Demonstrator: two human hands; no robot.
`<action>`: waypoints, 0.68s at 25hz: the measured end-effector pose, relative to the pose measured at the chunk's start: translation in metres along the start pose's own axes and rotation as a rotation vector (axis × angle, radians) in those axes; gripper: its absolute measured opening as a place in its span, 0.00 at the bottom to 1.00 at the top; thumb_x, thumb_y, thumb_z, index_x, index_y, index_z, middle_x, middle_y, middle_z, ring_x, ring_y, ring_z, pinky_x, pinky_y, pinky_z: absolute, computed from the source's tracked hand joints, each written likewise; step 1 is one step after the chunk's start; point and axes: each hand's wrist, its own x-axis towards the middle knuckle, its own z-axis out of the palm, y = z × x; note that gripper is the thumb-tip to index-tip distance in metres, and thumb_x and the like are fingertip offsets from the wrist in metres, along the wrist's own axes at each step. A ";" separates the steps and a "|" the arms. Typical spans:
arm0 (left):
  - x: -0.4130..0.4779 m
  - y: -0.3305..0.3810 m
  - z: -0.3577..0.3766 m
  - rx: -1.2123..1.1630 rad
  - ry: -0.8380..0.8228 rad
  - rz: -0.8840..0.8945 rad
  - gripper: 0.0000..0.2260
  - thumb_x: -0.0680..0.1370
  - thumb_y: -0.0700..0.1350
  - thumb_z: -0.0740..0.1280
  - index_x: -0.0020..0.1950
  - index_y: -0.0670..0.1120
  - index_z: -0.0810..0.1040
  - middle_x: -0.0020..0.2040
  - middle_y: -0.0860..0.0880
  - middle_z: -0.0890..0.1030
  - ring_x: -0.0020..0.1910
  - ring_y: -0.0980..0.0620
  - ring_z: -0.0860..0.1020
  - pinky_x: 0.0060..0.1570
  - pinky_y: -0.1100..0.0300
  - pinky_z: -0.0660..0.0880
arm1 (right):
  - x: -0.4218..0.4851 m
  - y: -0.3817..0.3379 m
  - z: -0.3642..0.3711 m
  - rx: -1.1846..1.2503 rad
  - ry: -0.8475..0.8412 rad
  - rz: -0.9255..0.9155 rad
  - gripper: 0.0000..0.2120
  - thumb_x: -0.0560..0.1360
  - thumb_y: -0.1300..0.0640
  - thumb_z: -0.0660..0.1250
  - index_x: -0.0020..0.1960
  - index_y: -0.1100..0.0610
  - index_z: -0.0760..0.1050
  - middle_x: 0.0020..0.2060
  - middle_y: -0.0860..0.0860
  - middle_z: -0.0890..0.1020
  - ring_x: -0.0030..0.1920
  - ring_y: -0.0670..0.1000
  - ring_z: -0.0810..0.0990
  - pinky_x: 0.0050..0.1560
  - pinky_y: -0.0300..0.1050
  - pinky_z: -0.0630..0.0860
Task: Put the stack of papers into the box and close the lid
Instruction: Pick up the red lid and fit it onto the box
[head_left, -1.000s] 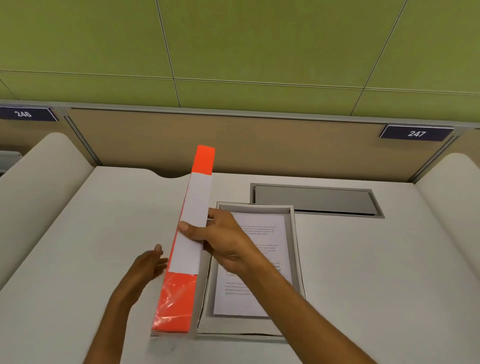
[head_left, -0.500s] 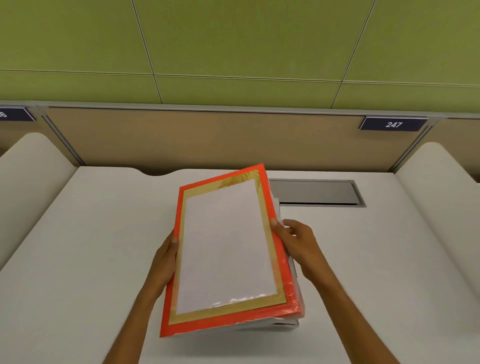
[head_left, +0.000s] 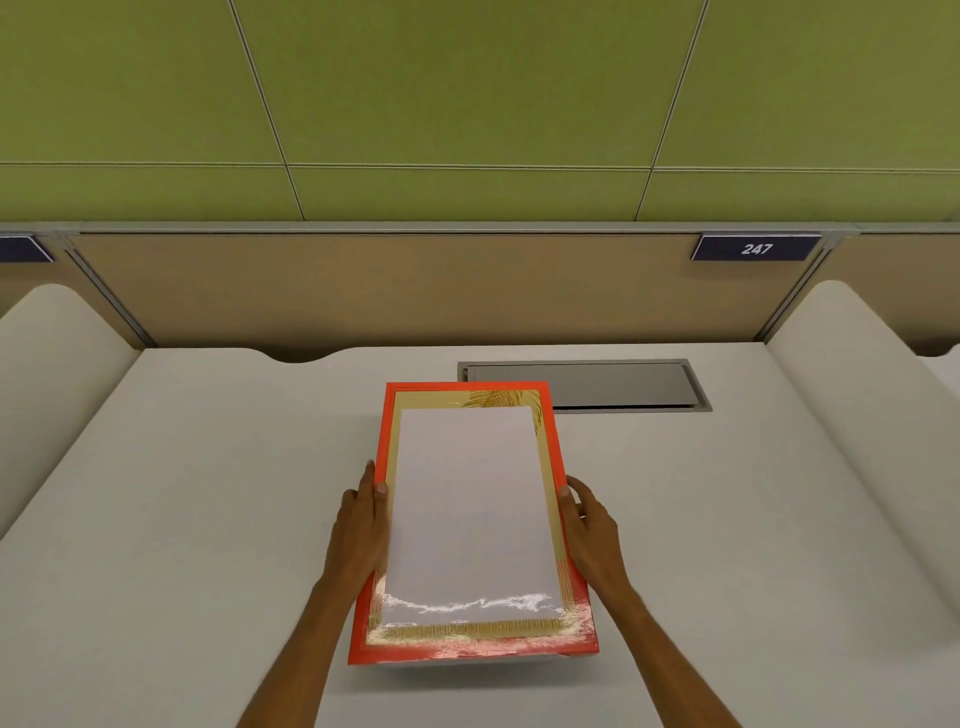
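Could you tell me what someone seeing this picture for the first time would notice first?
The eye goes first to the bright orange lid with its gold border and white centre panel, lying flat in the middle of the pale desk. The left hand and right hand grip its long edges. Behind rises a green wall, with a dark sign reading 247 at upper right.
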 end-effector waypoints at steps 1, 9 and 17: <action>0.002 -0.002 0.002 -0.003 0.003 -0.003 0.26 0.82 0.56 0.48 0.79 0.51 0.56 0.55 0.42 0.77 0.48 0.51 0.76 0.44 0.59 0.73 | 0.002 0.003 0.001 0.000 0.002 0.004 0.54 0.57 0.16 0.45 0.70 0.50 0.67 0.45 0.51 0.84 0.41 0.49 0.84 0.41 0.36 0.80; 0.010 -0.011 0.011 0.020 0.029 -0.002 0.27 0.81 0.58 0.48 0.79 0.51 0.57 0.63 0.42 0.76 0.58 0.43 0.78 0.59 0.46 0.77 | 0.005 0.009 0.009 0.007 -0.008 0.016 0.54 0.56 0.16 0.44 0.69 0.49 0.67 0.45 0.43 0.81 0.42 0.45 0.83 0.41 0.32 0.77; 0.014 -0.011 0.015 0.016 0.022 -0.012 0.27 0.81 0.58 0.48 0.78 0.50 0.57 0.66 0.42 0.74 0.63 0.42 0.76 0.62 0.44 0.74 | 0.008 0.006 0.015 -0.009 -0.015 0.011 0.44 0.65 0.22 0.46 0.68 0.50 0.67 0.41 0.39 0.79 0.39 0.44 0.82 0.31 0.28 0.74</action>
